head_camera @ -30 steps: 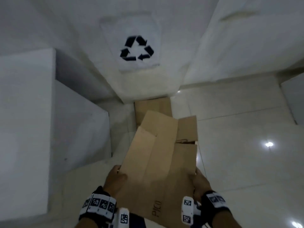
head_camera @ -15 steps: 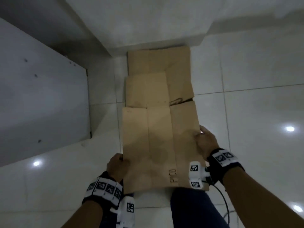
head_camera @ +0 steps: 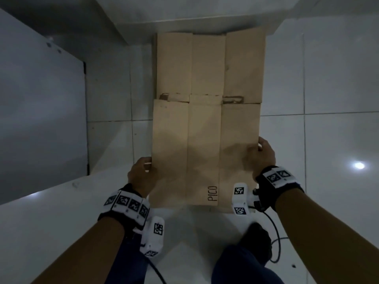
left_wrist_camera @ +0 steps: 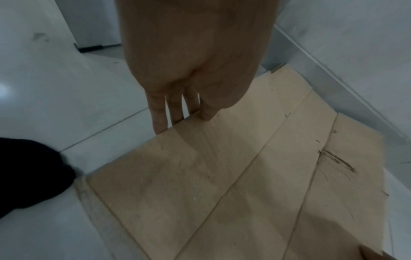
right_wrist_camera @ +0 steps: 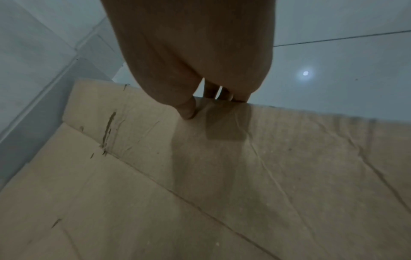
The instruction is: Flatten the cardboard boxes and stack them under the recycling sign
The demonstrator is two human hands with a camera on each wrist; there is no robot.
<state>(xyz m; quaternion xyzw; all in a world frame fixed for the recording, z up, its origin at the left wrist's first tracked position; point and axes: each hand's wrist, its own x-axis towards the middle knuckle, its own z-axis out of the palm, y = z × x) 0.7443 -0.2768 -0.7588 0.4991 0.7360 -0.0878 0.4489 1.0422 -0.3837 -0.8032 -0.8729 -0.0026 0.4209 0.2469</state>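
A flattened brown cardboard box [head_camera: 205, 140] printed "PICO" lies spread over the tiled floor, its far flaps [head_camera: 209, 64] reaching the foot of the wall. My left hand [head_camera: 143, 171] pinches its left edge; in the left wrist view the fingers [left_wrist_camera: 175, 116] go under the edge and the thumb lies on top. My right hand [head_camera: 264, 154] pinches the right edge, thumb [right_wrist_camera: 189, 112] on top and fingers [right_wrist_camera: 222, 95] underneath. A second cardboard edge [left_wrist_camera: 82, 193] shows beneath at the near corner. The recycling sign is out of view.
A large white panel [head_camera: 41, 99] stands along the left side. The wall base [head_camera: 184, 15] closes off the far end. My dark trouser legs and a black-socked foot [head_camera: 256, 242] are just behind the cardboard, with cables trailing beside them. Bare glossy tiles [head_camera: 328, 140] lie to the right.
The held cardboard has gone from tilted in the air to lying flat and further forward, covering the cardboard that lay on the floor. My view has tipped down, and the sign has left it.
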